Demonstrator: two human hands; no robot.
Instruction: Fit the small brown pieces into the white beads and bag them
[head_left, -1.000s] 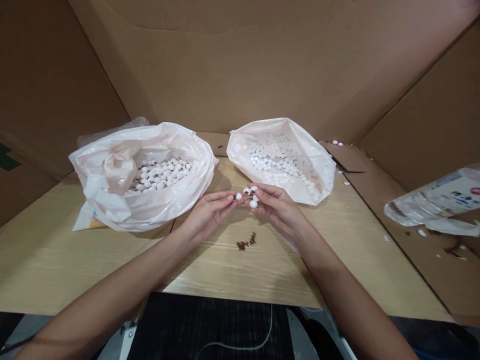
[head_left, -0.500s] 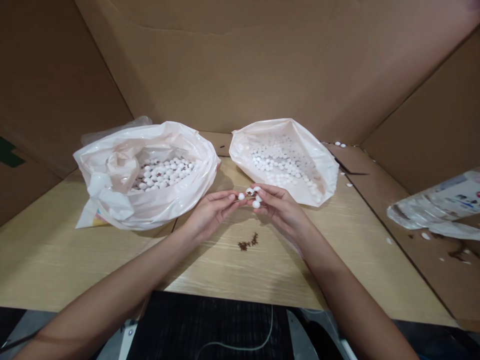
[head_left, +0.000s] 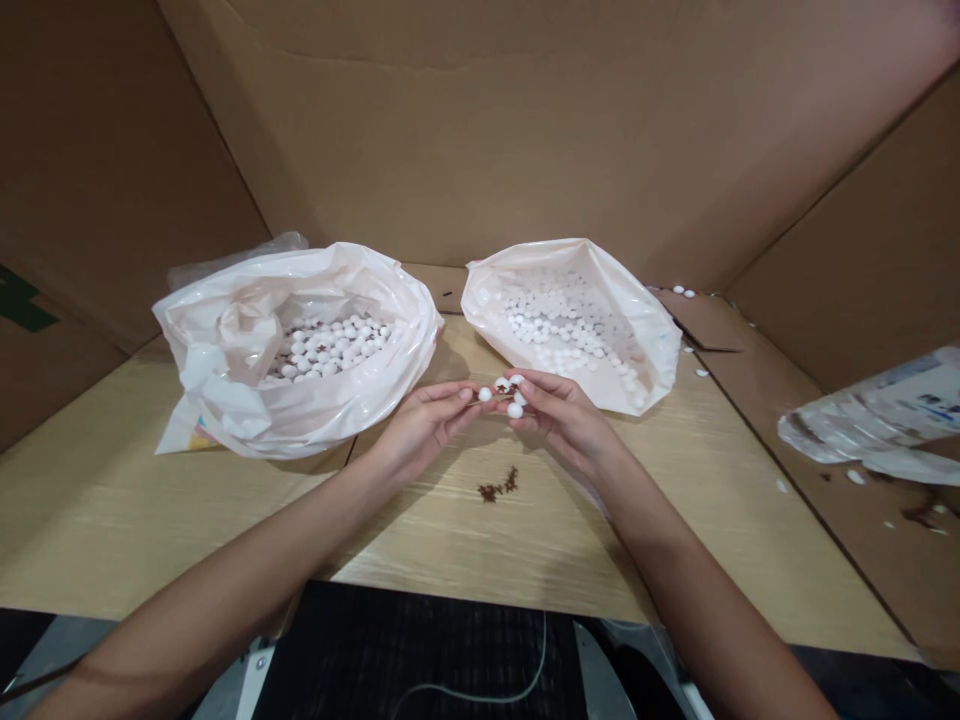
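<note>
Above the table in the head view, my left hand (head_left: 429, 420) pinches a thin stem, with a small white ball (head_left: 485, 394) at its fingertips. My right hand (head_left: 564, 418) is closed on a small cluster of white balls (head_left: 516, 410) with brown star-shaped pieces among them. Thin stalks seem to run between the two hands; exactly how the parts join is too small to tell. On the table below the hands lies a little heap of brown star-shaped pieces (head_left: 489, 493).
A white plastic bag (head_left: 352, 400) at the left holds many white balls and a few brown pieces. Another white bag (head_left: 645, 385) at the right also holds white balls. Cardboard walls (head_left: 465, 150) enclose the table (head_left: 420, 560). A clear plastic bottle (head_left: 847, 420) lies far right.
The whole view has shifted very slightly. Both hands keep the same hold on the white-ball cluster, with almost no visible motion.
</note>
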